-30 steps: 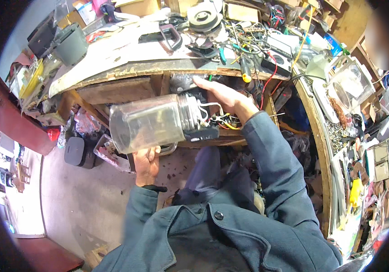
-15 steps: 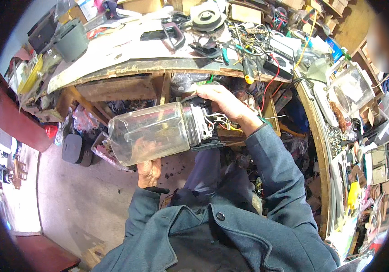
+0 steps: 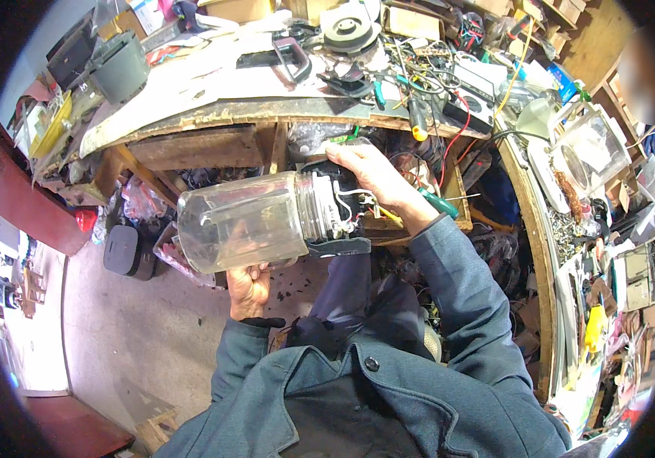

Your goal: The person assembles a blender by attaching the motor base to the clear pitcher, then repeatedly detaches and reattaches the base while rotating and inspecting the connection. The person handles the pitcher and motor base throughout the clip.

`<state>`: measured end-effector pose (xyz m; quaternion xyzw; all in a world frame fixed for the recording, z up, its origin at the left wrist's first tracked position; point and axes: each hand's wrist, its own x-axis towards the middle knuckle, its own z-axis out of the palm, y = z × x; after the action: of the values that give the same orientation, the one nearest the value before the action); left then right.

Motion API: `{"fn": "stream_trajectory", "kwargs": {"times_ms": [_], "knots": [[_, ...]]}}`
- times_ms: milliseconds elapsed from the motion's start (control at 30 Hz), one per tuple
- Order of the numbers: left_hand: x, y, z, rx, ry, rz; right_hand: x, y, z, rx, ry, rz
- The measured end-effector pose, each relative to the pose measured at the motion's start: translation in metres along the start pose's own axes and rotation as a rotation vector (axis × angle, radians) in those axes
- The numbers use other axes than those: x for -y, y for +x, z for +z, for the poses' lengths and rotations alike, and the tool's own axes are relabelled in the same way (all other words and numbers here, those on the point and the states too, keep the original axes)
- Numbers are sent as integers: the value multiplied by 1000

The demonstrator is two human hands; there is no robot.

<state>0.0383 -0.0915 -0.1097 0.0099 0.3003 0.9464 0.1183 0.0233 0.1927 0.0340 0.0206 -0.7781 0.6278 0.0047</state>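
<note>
A cluttered wooden counter [image 3: 213,114] spans the far side, and just near of its edge a large clear plastic jar [image 3: 243,221] lies on its side in mid-air, its threaded mouth pointing right into a black base with loose wires [image 3: 339,206]. The left hand [image 3: 249,288] cups the jar from below, its grip curled against the underside. The right hand [image 3: 377,179] reaches over the base, fingers pressed down around it.

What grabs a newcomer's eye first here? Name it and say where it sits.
The clear plastic blender jar lying on its side at the centre, held up in front of the workbench. The left hand props it from below while the right hand grips its black base, where loose wires show. Behind, the wooden workbench is heaped with tools and cables.
</note>
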Motion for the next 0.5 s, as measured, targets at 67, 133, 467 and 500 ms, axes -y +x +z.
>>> {"fn": "stream_trajectory", "kwargs": {"times_ms": [67, 133, 467, 500], "knots": [[-5, -2, 5, -55, -53, -3, -6, 2, 2, 0, 31, -19], [-7, -4, 9, -89, -85, -7, -6, 1, 3, -4, 40, -21], [-14, -6, 9, -30, -93, 28, 9, -8, 9, -55, 46, -150], [-16, -7, 6, 17, -102, 47, 9, -9, 5, -8, -4, -142]]}}
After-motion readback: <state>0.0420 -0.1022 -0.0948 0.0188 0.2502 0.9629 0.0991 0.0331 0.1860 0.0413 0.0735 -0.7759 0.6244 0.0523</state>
